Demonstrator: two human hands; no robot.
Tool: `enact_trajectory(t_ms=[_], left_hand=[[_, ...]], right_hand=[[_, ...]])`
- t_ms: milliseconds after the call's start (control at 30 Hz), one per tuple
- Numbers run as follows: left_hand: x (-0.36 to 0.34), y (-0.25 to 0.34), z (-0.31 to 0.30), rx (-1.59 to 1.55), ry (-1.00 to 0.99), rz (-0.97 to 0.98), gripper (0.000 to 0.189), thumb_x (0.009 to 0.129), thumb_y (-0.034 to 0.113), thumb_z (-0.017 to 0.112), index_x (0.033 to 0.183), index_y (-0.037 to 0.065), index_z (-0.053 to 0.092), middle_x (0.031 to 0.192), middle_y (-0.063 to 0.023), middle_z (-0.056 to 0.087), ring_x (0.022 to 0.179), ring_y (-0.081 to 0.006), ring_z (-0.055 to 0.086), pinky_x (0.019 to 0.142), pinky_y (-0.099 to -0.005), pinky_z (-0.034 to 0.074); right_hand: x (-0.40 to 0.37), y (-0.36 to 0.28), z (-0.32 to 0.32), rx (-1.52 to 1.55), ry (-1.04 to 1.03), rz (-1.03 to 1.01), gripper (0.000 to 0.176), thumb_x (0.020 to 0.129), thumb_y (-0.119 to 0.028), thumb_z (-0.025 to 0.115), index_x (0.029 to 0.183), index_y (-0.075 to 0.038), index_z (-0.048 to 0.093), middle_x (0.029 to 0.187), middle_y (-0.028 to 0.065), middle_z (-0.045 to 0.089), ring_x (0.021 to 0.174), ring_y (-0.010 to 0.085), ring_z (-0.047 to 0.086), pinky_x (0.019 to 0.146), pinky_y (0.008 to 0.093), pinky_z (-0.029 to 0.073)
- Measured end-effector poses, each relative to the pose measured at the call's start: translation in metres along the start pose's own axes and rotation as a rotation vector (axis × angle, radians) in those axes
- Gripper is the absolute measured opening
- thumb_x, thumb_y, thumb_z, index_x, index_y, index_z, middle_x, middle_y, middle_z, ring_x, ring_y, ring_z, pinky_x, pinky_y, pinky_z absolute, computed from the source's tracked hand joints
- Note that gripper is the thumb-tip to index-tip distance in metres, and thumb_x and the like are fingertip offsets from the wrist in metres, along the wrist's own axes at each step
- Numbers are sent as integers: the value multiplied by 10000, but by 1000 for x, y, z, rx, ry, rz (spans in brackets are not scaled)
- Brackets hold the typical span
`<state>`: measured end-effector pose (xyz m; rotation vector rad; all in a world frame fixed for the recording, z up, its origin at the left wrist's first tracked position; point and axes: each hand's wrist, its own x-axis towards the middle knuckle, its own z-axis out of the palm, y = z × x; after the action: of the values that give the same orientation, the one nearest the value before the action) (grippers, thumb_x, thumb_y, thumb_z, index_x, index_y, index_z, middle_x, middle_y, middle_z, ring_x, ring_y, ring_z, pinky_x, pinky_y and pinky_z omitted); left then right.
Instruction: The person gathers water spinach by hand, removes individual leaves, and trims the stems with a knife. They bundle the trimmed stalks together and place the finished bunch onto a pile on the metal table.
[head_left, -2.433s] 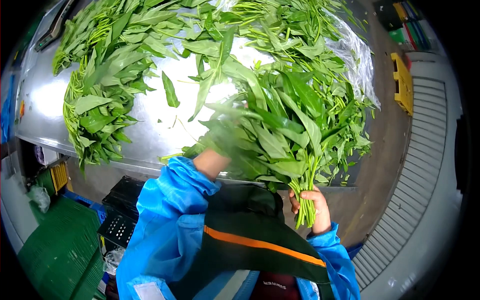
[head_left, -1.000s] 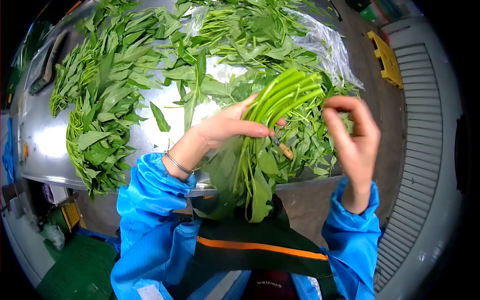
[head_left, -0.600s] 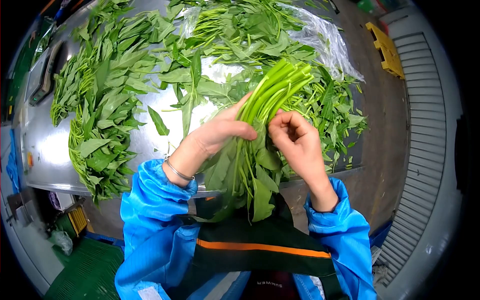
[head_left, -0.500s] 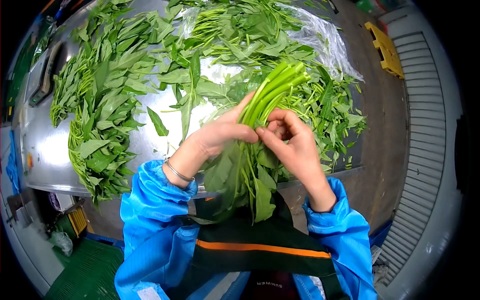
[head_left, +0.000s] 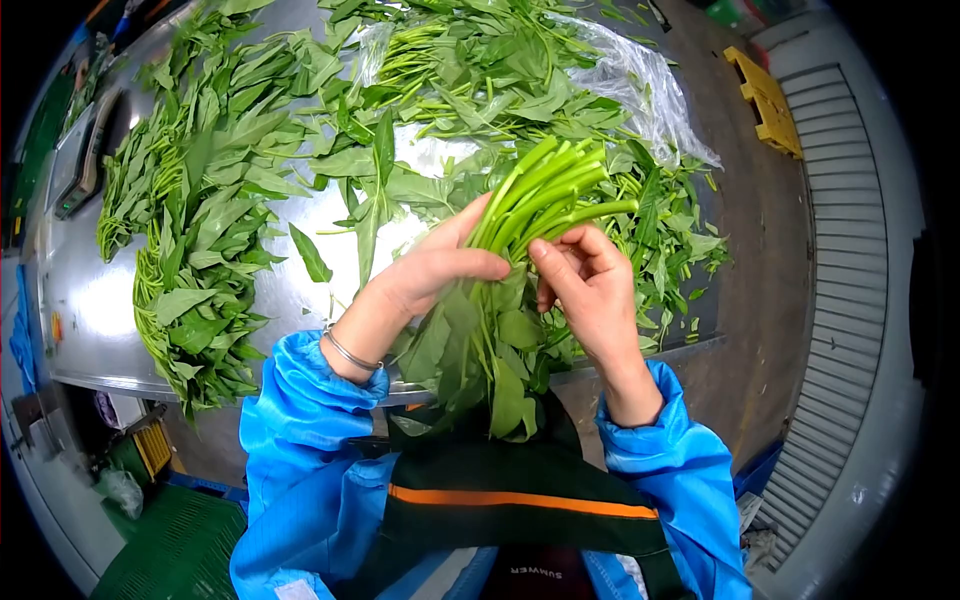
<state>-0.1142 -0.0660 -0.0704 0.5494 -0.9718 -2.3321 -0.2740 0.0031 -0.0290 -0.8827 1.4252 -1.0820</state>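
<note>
A bunch of leafy green stems (head_left: 545, 190) is wrapped in my left hand (head_left: 430, 270), with the cut ends pointing up and the leaves hanging toward my apron. My right hand (head_left: 592, 290) pinches at the right side of the bunch, thumb and index finger by a stem that sticks out to the right. Its other fingers are curled. Behind and right of my hands lies a loose heap of the same greens (head_left: 500, 70) on the metal table (head_left: 95, 310). More bunches (head_left: 205, 220) lie in rows at the left.
Clear plastic film (head_left: 645, 85) lies at the back right of the table. A scale-like device (head_left: 88, 155) stands at the left edge. On the floor are a green crate (head_left: 180, 545) at lower left and a yellow pallet (head_left: 765, 105) at upper right.
The stem ends have fanned out, and one stem now leans right beside my right fingers. My right thumb has moved slightly up and away from my left thumb.
</note>
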Motion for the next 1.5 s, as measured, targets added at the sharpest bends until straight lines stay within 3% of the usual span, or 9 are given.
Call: enact_trajectory(t_ms=[367,533,733,967,1100,1167,1333,1433,1500], left_hand=[[3,12,-8,54,9,-12,691,729,80,580,1357,15,298,1215,-106,510,1131,-180,470,984,-297,323],[5,4,-3,66,21,-25,785,711,63,727,1360,14,288,1211,-92,511,1107,-150,483,928,-287,400],[9,-1,-10,416,56,34,687,700,97,743,1288,13,398,1144,-65,561,1003,-119,537,867,-268,440],[-10,7,-72,95,296,68,573,763,76,632,1282,29,395,824,-37,535,693,-132,528,878,-350,465],[-38,22,-75,-293,111,314,677,753,91,610,1349,55,292,768,-31,495,678,-146,503,912,-473,430],[-42,25,-77,-354,-2,421,689,736,121,619,1346,69,305,748,-29,462,657,-142,482,903,-484,434],[-42,28,-80,-503,-150,555,729,740,170,632,1377,132,279,764,14,412,641,-110,457,854,-470,450],[-47,41,-63,-751,-38,537,577,747,191,642,1268,84,420,745,3,469,618,-118,493,779,-426,473],[-28,34,-75,-385,509,95,293,772,192,656,1013,55,561,710,-15,536,653,-132,548,694,-349,477]], right_hand=[[4,-14,-11,249,69,-159,120,829,37,507,928,-8,456,792,92,590,405,108,482,350,221,364],[3,-24,-13,-457,-103,-312,154,761,58,481,870,-5,571,788,84,582,717,150,563,632,248,439],[2,-46,-10,-845,-259,-251,214,795,-117,610,991,-55,552,526,122,504,482,230,543,478,306,433],[-39,-105,-78,-705,24,-298,178,819,-40,591,984,1,644,661,15,620,513,116,542,491,247,438],[-11,-81,-144,-874,433,-495,503,839,-108,600,1305,-46,423,1130,106,548,913,141,559,772,267,460],[-7,-50,-177,-1483,515,-583,594,846,-161,603,1371,-114,329,1335,134,380,1206,229,391,964,355,355],[-15,-18,-125,-893,352,-322,557,828,-131,611,1335,-105,382,1328,92,393,1133,247,448,918,345,394],[-11,-5,-115,-824,352,-332,549,837,-99,594,1336,-88,368,1324,105,390,1129,253,453,913,357,404],[-3,12,-123,-708,318,-270,543,850,-96,574,1346,-87,354,1333,100,386,1116,247,461,899,357,413]])
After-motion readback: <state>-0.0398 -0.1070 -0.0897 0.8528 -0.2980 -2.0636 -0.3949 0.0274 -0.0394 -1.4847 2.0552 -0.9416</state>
